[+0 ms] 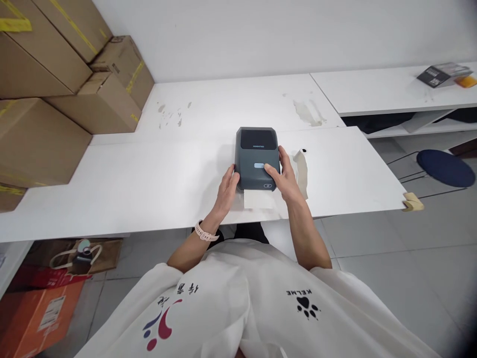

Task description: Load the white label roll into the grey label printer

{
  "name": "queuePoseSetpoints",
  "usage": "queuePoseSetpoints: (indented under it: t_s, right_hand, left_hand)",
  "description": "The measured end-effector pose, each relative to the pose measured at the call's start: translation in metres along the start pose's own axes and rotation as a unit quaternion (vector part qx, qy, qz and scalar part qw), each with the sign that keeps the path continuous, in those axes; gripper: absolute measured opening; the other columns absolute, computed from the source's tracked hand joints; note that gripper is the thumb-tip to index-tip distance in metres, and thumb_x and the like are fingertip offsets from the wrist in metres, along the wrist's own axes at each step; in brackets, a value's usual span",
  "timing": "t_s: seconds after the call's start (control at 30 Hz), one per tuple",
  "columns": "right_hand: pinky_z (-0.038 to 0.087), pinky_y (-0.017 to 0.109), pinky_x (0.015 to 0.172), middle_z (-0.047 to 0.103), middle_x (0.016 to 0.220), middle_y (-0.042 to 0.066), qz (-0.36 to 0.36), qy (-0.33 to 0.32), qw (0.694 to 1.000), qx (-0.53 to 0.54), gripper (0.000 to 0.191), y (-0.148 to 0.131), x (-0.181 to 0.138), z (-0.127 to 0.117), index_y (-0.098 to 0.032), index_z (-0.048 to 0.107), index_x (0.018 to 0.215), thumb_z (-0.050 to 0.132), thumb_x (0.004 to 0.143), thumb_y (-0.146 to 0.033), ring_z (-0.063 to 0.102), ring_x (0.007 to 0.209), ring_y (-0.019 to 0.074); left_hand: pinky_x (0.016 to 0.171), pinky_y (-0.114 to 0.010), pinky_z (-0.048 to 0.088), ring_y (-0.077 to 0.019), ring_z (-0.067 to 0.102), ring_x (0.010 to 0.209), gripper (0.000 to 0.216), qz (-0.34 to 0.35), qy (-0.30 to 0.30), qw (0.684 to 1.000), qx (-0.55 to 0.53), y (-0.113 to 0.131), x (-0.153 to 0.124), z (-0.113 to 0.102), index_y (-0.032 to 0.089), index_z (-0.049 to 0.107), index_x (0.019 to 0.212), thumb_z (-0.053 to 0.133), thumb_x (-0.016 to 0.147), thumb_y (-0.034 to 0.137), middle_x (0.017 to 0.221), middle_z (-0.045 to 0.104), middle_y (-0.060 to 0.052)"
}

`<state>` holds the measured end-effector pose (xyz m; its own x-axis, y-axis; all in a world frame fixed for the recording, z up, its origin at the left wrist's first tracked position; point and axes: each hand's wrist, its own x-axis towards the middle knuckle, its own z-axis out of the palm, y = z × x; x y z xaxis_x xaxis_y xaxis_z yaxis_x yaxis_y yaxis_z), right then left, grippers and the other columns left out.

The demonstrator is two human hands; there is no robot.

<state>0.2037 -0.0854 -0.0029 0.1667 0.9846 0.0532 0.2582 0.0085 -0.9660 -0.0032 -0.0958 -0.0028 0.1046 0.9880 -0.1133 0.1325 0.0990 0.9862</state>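
Observation:
A dark grey label printer [249, 175] rests on the white table in front of me, with a dark window at its far end and a pale button on top. My left hand [225, 192] holds its left side, thumb and fingers against the edge. My right hand [287, 180] grips the right side, and its thumb lies on top at the pale button's right end. A white sheet of paper [257, 200] shows at the printer's near edge. Just right of my right hand lies a small paper roll [299, 155] with a loose backing strip [303, 178].
Cardboard boxes [33, 134] are stacked at the left end of the table [149, 199]. Torn paper residue [307, 113] sticks to the surface at the back. A blue stool [445, 168] stands at the right, near the table's taped corner [413, 202]. Bags and an orange box [48, 315] sit below left.

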Motion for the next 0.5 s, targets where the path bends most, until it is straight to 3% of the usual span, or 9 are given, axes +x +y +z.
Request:
queuePoseSetpoints:
  t_s: [0.17,0.37,0.5]
  right_hand:
    - [0.016,0.048,0.135,0.029,0.172,-0.004,-0.004,0.047,0.996,0.073,0.075,0.017,-0.024,0.001,-0.037,0.037,0.160,0.044,0.096,-0.074,0.019,0.163,0.0229]
    - [0.025,0.049,0.132,0.035,0.170,-0.002,-0.034,0.043,0.993,0.101,0.077,0.026,-0.017,0.002,-0.032,0.036,0.161,0.027,0.099,-0.076,0.029,0.159,0.0236]
    - [0.021,0.048,0.133,0.032,0.171,-0.003,-0.098,0.059,0.992,0.057,0.078,0.008,0.000,-0.005,-0.035,0.031,0.163,0.013,0.099,-0.076,0.024,0.161,0.0234]
  left_hand:
    - [0.135,-0.041,0.013,-0.0186,0.006,0.165,0.071,0.027,-0.022,0.999,0.034,0.001,-0.002,0.005,0.031,0.029,0.163,0.029,0.102,0.066,0.176,0.018,0.004]
    - [0.134,-0.040,0.018,-0.0211,0.009,0.164,0.067,0.036,-0.006,0.999,0.025,0.009,-0.003,0.003,0.031,0.039,0.159,0.024,0.103,0.064,0.175,0.021,0.004]
    - [0.131,-0.041,0.027,-0.0225,0.025,0.162,0.062,0.101,0.003,0.995,-0.008,0.030,0.015,-0.002,0.031,0.050,0.152,0.027,0.103,0.062,0.172,0.032,0.003]
